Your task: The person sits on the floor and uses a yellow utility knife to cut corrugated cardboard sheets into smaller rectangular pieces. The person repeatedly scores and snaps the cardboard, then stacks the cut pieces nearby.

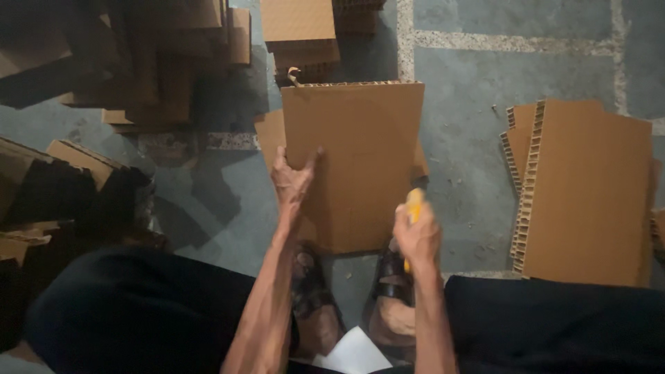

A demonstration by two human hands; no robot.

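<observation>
Head view, left to right: left hand [292, 179] fingers spread wide, pressed flat on tan honeycomb cardboard panel [357, 163] lying mid-floor. Right hand [416, 235] fist closed around yellow-handled cutter [413, 206] at panel's right edge. Stacked honeycomb cardboard boards [585, 190] far right.

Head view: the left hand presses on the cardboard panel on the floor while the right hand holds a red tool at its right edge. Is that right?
Not quite: the tool is yellow, not red. The head view shows the right hand closed around it at the right edge of the cardboard panel, while the left hand rests on the panel's left side.
</observation>
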